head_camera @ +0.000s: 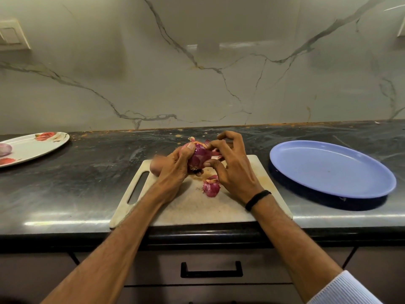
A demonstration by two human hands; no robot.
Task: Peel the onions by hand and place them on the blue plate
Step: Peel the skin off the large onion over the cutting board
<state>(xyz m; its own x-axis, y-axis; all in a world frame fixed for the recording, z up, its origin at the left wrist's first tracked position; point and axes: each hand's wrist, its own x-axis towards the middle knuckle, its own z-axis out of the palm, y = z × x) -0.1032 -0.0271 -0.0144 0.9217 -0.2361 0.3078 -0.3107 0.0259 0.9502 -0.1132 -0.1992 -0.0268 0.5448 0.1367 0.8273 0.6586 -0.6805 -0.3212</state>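
Note:
Above the white cutting board my left hand grips a red onion, thumb pressed on its top. My right hand pinches the onion's skin from the right, with index finger and thumb on it and the other fingers raised. A piece of purple peel lies on the board just below the hands. The blue plate sits to the right of the board with nothing on it. Another onion rests on a flowered white plate at the far left.
A pale rounded object lies on the board behind my left hand, partly hidden. The dark stone counter runs left to right, with a marble wall behind. A drawer with a black handle is below the counter edge.

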